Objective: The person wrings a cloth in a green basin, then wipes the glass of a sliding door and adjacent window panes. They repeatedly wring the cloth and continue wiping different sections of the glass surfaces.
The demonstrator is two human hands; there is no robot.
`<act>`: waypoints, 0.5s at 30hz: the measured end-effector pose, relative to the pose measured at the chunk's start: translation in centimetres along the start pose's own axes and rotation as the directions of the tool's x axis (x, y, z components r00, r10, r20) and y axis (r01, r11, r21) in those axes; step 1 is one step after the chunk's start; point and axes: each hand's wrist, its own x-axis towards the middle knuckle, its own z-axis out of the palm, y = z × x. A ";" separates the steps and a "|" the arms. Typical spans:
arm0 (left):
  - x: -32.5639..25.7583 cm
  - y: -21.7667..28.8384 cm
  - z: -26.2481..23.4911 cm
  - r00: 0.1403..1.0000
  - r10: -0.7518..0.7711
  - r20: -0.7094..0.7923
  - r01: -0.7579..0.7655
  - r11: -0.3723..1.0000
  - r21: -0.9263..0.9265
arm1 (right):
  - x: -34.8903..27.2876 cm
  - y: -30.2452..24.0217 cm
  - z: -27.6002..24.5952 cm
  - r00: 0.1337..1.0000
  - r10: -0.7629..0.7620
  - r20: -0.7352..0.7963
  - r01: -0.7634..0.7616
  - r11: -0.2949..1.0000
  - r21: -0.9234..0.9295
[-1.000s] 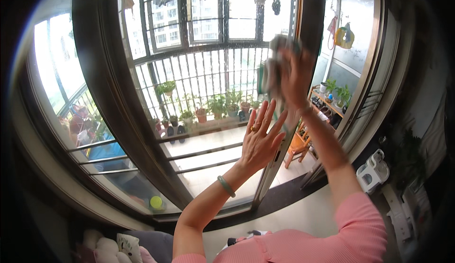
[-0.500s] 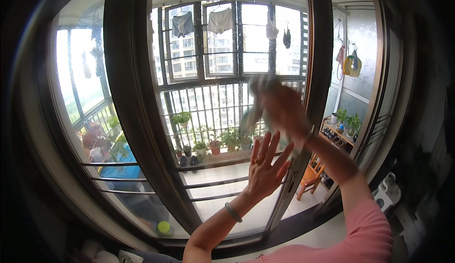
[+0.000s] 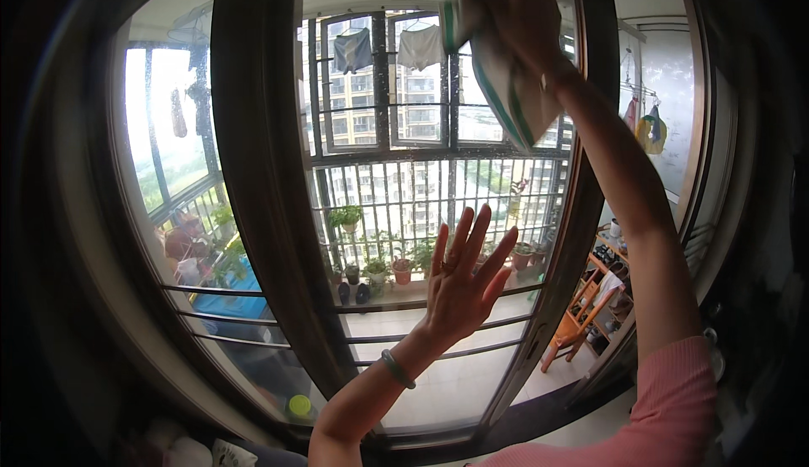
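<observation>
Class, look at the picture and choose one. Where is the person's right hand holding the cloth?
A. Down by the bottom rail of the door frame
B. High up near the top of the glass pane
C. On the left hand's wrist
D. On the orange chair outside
B: the right hand grips the cloth near the top of the glass pane, well above the spread left hand.

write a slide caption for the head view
Right hand wipes glass door pane with white green-striped cloth; left hand braces.
</observation>
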 end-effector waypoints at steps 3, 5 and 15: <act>-0.4 -0.3 0.0 0.999 -0.021 -0.035 0.021 1.000 -0.008 | 2.7 -4.9 0.2 0.970 0.241 -0.043 -0.238 0.969 0.063; -1.5 -0.1 0.2 0.998 -0.046 -0.035 0.045 0.999 -0.024 | 0.0 -5.1 1.5 0.998 -0.012 0.067 0.003 0.992 0.124; -5.9 -1.1 -0.7 0.990 -0.132 -0.054 0.138 0.979 0.152 | -29.2 -17.2 -7.4 0.567 -0.414 0.712 -0.018 0.859 0.512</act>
